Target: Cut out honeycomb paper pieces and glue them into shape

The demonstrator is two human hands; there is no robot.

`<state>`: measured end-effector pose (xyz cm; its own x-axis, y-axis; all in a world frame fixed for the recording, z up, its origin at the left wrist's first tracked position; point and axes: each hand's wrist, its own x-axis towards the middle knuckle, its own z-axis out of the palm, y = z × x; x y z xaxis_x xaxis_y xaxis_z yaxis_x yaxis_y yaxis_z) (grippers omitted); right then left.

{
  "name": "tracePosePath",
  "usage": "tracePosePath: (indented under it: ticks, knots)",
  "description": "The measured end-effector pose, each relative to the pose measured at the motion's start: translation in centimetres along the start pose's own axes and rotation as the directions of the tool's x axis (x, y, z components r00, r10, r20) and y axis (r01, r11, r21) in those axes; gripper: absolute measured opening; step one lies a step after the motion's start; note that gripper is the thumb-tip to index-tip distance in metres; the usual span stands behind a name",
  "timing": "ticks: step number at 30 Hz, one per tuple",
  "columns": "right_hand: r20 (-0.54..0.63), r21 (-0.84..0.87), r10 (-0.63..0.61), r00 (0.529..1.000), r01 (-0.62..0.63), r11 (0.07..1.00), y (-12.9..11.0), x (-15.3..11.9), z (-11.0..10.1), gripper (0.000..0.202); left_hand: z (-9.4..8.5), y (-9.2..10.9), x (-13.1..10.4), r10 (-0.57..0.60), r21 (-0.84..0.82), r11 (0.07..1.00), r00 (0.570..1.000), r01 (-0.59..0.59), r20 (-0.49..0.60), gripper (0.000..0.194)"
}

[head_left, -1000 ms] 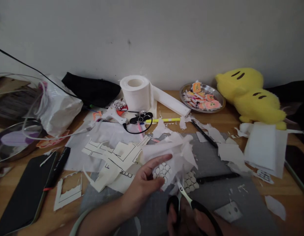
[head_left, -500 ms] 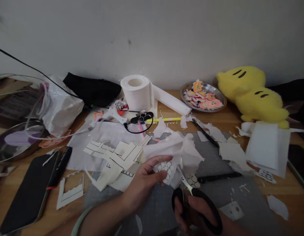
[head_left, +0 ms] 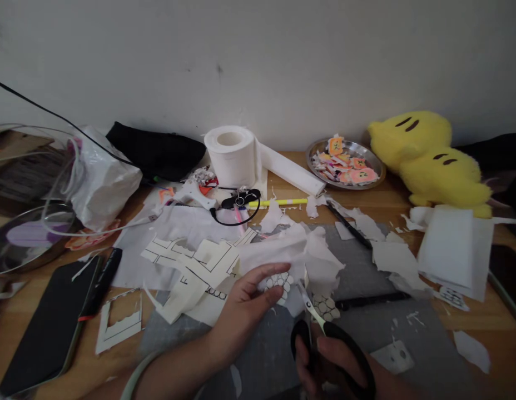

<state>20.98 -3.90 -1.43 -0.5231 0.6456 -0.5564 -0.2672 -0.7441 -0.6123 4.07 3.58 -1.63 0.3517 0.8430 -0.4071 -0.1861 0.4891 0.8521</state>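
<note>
My left hand (head_left: 245, 311) pinches a white paper sheet (head_left: 299, 258) printed with a black cell pattern, thumb on top of the printed patch (head_left: 278, 282). My right hand (head_left: 328, 366) grips black-handled scissors (head_left: 325, 339) at the lower middle; their metal blades (head_left: 306, 300) point up into the paper's edge beside the patch. A second patterned piece (head_left: 325, 306) lies just right of the blades on the grey cutting mat (head_left: 378, 333).
A heap of cut paper scraps (head_left: 191, 266) lies left of my hands. A toilet roll (head_left: 231, 155), a metal dish of orange cutouts (head_left: 345, 164), a yellow plush toy (head_left: 433, 158), a black phone (head_left: 45, 328), a marker (head_left: 102, 280), a black pen (head_left: 370, 301) and a paper stack (head_left: 447, 250) surround the mat.
The scissors rose from the frame's bottom and their blades moved up into the paper beside the patterned patch. My left hand kept its pinch, shifting slightly.
</note>
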Motion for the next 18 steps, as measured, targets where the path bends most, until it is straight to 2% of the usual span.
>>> tracePosePath:
  ticks: [2,7,12,18]
  knots:
    - [-0.007,-0.004,0.008,1.0,-0.008,1.0,0.1,0.1,-0.1,0.057,0.0,-0.1,0.1,-0.001,-0.021,1.0,1.0,0.001,-0.014,0.029]
    - [0.119,-0.022,-0.068,0.991,0.071,0.997,0.6,0.6,-0.7,0.055,0.0,-0.3,0.4,-0.055,-0.14,0.989,0.998,0.051,-0.032,0.035]
    - [0.064,-0.011,-0.052,0.997,0.052,0.999,1.0,0.7,-1.0,0.046,0.1,0.0,0.4,-0.074,-0.17,0.983,0.997,0.069,-0.02,0.034]
    - [0.105,-0.016,-0.068,0.992,0.07,0.997,1.2,0.8,-1.0,0.051,0.0,-0.2,0.4,-0.043,-0.123,0.991,0.999,0.043,0.01,0.037]
